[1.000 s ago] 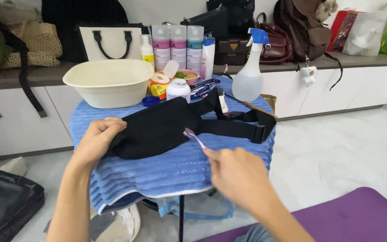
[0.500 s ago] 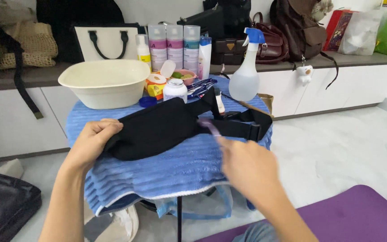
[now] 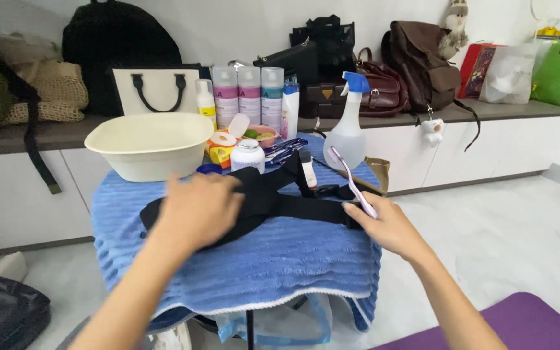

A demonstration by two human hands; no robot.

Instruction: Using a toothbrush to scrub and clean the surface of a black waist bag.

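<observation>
A black waist bag [image 3: 262,198] with a long strap lies across a blue ribbed towel [image 3: 260,259] that covers a small table. My left hand [image 3: 197,209] rests flat on the bag's left part, fingers spread over it. My right hand [image 3: 389,225] is at the table's right edge, beside the strap's end. It grips a slim pink and purple toothbrush [image 3: 352,183] that points up and away from me.
Behind the bag stand a cream basin [image 3: 150,144], a white jar [image 3: 248,155], several bottles [image 3: 249,94] and a clear spray bottle with a blue head [image 3: 347,129]. A low shelf [image 3: 487,111] along the wall holds bags and backpacks. A purple mat [image 3: 520,324] lies at lower right.
My right hand has drawn back to the right with the toothbrush, which now stands upright off the bag. My left hand has slid right, further onto the bag.
</observation>
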